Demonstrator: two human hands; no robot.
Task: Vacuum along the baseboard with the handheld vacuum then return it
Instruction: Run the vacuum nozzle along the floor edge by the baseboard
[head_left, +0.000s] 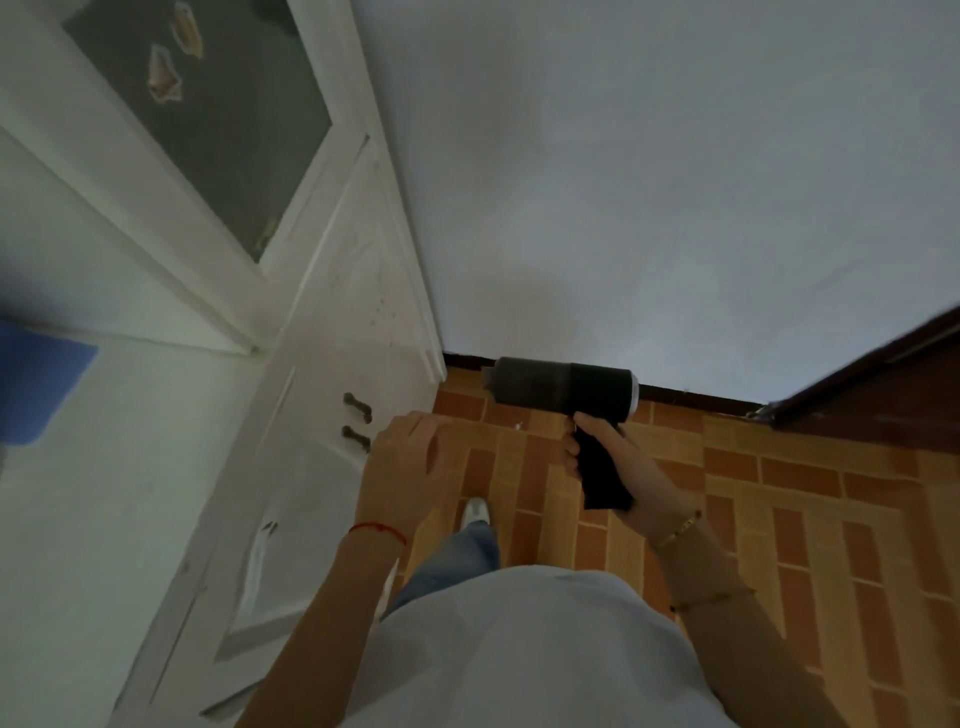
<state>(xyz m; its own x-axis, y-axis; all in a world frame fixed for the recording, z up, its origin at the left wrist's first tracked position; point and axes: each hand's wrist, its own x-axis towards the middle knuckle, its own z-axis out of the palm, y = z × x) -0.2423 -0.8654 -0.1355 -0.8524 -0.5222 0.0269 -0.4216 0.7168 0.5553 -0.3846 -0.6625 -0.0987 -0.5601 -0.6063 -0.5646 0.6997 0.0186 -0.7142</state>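
I see the vacuum (563, 385) up in the air, above the floor (779, 493) and near the dark baseboard (691, 397) at the bottom of the wall (649, 182). It is black and shaped like a fat tube with a straight handle under it. One end has a pale ring. The other end, the mouth, points left toward the white cupboard (311, 415).

My right hand (602, 457) holds the handle, with the fingers (571, 449) curled tight around it. I think the handle is the best place to hold. The vacuum looks hard and stiff, and I guess it is light, since one hand carries it. The smooth tube could slip, so I would not grab there.

My left hand (402, 467) holds nothing. It hangs loose beside the two cupboard handles (357, 421).

The vacuum is not down at the baseboard yet.
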